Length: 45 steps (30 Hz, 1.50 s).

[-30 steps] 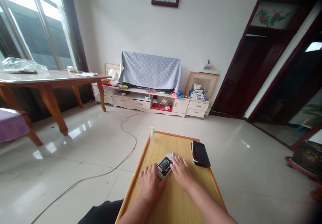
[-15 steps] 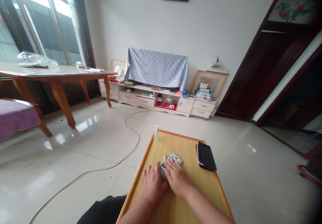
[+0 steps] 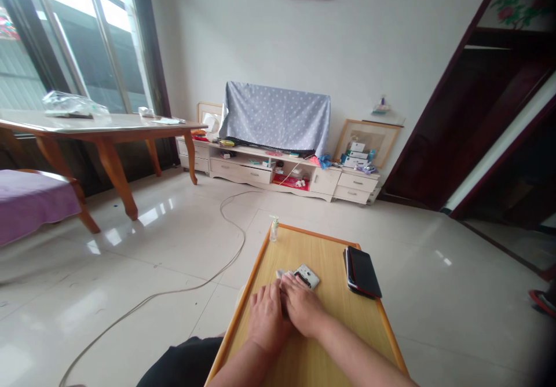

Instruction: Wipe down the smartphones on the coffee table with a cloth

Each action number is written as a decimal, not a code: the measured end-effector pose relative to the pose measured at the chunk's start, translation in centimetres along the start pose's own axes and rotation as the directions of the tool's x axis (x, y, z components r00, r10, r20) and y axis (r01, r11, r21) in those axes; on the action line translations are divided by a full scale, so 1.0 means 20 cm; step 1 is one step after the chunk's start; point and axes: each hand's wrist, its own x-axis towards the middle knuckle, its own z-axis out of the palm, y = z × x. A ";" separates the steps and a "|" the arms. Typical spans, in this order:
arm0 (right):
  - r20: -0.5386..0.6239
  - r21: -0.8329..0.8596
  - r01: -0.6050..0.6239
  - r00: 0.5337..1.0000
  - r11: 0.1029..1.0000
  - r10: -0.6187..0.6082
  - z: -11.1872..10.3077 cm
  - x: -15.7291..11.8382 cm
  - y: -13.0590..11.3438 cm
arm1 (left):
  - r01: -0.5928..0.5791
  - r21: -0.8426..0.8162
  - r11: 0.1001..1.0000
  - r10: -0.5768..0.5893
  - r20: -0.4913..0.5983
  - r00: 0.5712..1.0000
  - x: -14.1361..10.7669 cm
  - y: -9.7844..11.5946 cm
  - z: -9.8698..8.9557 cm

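A small flat grey-white device (image 3: 309, 275), which looks like a phone with its back off, lies on the small wooden table. My left hand (image 3: 268, 311) curls around its near left end, holding it against the tabletop. Over the device's near part, my right hand (image 3: 301, 304) presses down with fingers together on a white cloth (image 3: 281, 273). Only a bit of that cloth pokes out past the fingertips. The two hands touch, and the device's near end is hidden beneath them.
A clear pump bottle (image 3: 274, 229) stands at the table's (image 3: 330, 329) far left corner. A black tablet-like case (image 3: 363, 271) lies by its right edge. A cable (image 3: 221, 269) runs across the floor. A low white cabinet (image 3: 241, 172) stands against the wall.
My right hand has slid back towards me and left along the device with the cloth, uncovering more of its far part. My left hand stays at its near end. The view has shifted slightly.
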 end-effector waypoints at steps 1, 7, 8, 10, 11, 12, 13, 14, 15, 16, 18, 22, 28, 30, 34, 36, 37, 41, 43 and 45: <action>0.006 -0.004 0.000 1.000 1.000 0.000 -0.01 0.00 0.01 | 0.003 0.003 1.000 -0.003 0.002 1.000 0.00 0.00 0.00; -0.070 -0.091 -0.263 0.964 0.961 0.257 -0.03 0.00 0.08 | 0.033 0.033 0.999 -0.033 -0.005 0.999 0.01 0.01 0.00; -0.057 -0.076 -0.214 0.976 0.974 0.210 -0.01 -0.01 0.07 | 0.033 0.033 0.999 -0.033 0.000 0.999 0.01 0.00 0.00; -0.019 -0.029 -0.065 0.998 0.997 0.065 0.02 -0.04 0.04 | 0.030 0.035 0.999 -0.031 0.006 1.000 0.01 0.00 0.01; -0.005 -0.010 -0.011 1.000 1.000 0.011 0.03 -0.05 0.04 | 0.029 0.038 0.999 -0.029 0.007 1.000 0.01 0.00 0.01; -0.004 -0.002 0.002 1.000 1.000 -0.002 0.03 -0.06 0.04 | 0.028 0.041 0.999 -0.028 0.008 1.000 0.02 0.00 0.01; -0.014 -0.008 -0.030 0.999 1.000 0.030 0.02 -0.07 0.06 | 0.028 0.044 0.999 -0.029 0.010 1.000 0.02 0.00 0.00; -0.035 -0.023 -0.100 0.994 0.995 0.100 0.01 -0.07 0.08 | 0.031 0.047 0.998 -0.031 0.012 0.999 0.02 0.01 0.00; -0.064 -0.039 -0.188 0.981 0.981 0.185 0.01 -0.07 0.10 | 0.033 0.051 0.998 -0.034 0.016 0.999 0.02 0.01 0.00; -0.095 -0.050 -0.266 0.961 0.963 0.260 0.00 -0.07 0.11 | 0.035 0.053 0.998 -0.036 0.019 0.999 0.02 0.01 0.00; -0.131 -0.047 -0.319 0.941 0.946 0.311 0.01 -0.10 0.11 | 0.039 0.056 0.998 -0.040 0.018 0.999 0.01 0.01 0.00; -0.071 0.020 -0.090 0.993 0.996 0.092 0.05 -0.17 0.04 | 0.021 0.058 0.998 -0.021 0.003 1.000 0.02 0.02 0.00; -0.069 -0.026 -0.314 0.948 0.949 0.312 -0.03 -0.18 0.12 | 0.027 0.066 0.997 -0.028 0.002 1.000 0.01 0.02 -0.01; -0.089 -0.019 -0.341 0.937 0.940 0.338 -0.03 -0.19 0.11 | 0.034 0.069 0.997 -0.034 0.005 0.999 0.01 0.02 -0.01; -0.044 0.057 -0.025 0.999 0.998 0.027 0.00 -0.26 -0.02 | 0.031 0.072 0.997 -0.034 0.037 0.999 0.01 0.02 0.00; -0.030 0.067 0.006 1.000 0.998 -0.004 -0.01 -0.27 -0.02 | 0.028 0.072 0.997 -0.031 0.037 0.999 0.01 0.02 -0.01; -0.038 0.055 -0.049 0.998 0.997 0.051 -0.01 -0.26 -0.01 | 0.031 0.072 0.997 -0.033 0.031 0.999 0.01 0.03 -0.01; -0.137 -0.002 -0.345 0.930 0.939 0.341 -0.02 -0.23 0.08 | 0.038 0.075 0.996 -0.040 0.021 0.999 0.01 0.04 -0.01; -0.141 0.013 -0.284 0.949 0.959 0.283 0.00 -0.25 0.06 | 0.036 0.081 0.996 -0.038 0.020 0.999 0.01 0.03 -0.01; -0.100 0.063 -0.117 0.987 0.991 0.123 0.02 -0.28 0.00 | 0.028 0.098 0.995 -0.031 0.031 0.999 0.01 0.02 0.00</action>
